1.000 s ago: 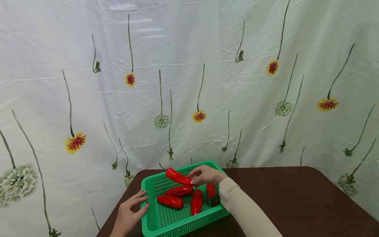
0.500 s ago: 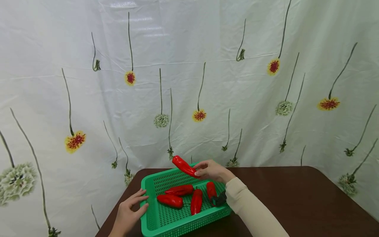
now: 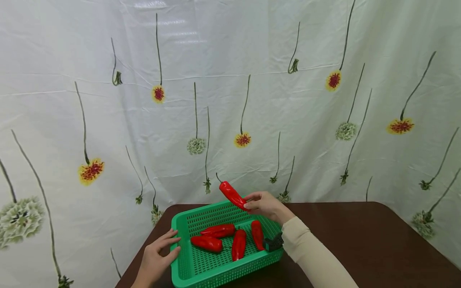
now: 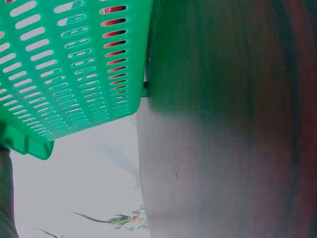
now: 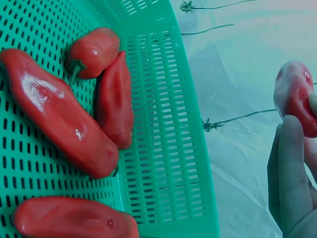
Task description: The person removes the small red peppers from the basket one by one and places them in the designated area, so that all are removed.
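Observation:
In the head view my right hand [image 3: 269,207] pinches a long red pepper [image 3: 232,194] by its lower end, between thumb and fingers. The pepper slants above the far right part of a green slotted basket [image 3: 184,258], its other end pointing up and left. My left hand [image 3: 155,258] rests its fingertips and thumb on the basket's left rim, fingers spread. Several more red peppers [image 3: 217,231] lie apart or touching on the basket floor. The right wrist view shows them closely, with the held pepper [image 5: 294,96] outside the rim line.
The basket stands on a dark brown table [image 3: 338,236], which extends to the right. Behind hangs a white curtain [image 3: 223,48] with printed flowers. A black wrist camera [image 3: 274,243] under the right sleeve is near the basket's right rim.
My right hand has lifted the pepper up out of the basket and drifted to the right. The left hand stays at the rim, and the other peppers lie as before.

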A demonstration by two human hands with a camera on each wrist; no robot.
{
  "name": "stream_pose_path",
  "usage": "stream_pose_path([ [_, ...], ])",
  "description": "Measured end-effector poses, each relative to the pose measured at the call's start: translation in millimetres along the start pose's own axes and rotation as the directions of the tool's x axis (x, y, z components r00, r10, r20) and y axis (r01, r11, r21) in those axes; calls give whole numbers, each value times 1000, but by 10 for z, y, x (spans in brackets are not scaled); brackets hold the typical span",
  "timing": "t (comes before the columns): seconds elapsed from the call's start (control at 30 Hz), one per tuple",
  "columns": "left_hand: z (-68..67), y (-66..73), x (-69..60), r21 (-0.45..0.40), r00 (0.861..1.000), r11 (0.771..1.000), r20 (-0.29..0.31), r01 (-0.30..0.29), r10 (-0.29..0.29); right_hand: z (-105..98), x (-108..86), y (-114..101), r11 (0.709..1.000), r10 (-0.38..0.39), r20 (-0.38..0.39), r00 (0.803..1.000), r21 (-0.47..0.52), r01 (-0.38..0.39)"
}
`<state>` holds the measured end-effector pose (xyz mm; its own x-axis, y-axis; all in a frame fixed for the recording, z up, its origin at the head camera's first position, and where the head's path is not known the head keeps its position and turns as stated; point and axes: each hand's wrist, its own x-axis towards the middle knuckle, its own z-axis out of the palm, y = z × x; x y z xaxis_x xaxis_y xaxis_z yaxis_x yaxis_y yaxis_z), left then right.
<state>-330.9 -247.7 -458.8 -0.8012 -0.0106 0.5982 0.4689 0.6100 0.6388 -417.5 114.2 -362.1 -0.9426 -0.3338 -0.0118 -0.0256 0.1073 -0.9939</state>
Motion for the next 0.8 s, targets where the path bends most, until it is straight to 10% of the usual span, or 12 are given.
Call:
stream_pose_path([
  [0.8, 1, -3, -7, 18, 1000, 999, -10, -30, 30, -395, -464, 95, 997, -54, -262, 964, 45, 68],
])
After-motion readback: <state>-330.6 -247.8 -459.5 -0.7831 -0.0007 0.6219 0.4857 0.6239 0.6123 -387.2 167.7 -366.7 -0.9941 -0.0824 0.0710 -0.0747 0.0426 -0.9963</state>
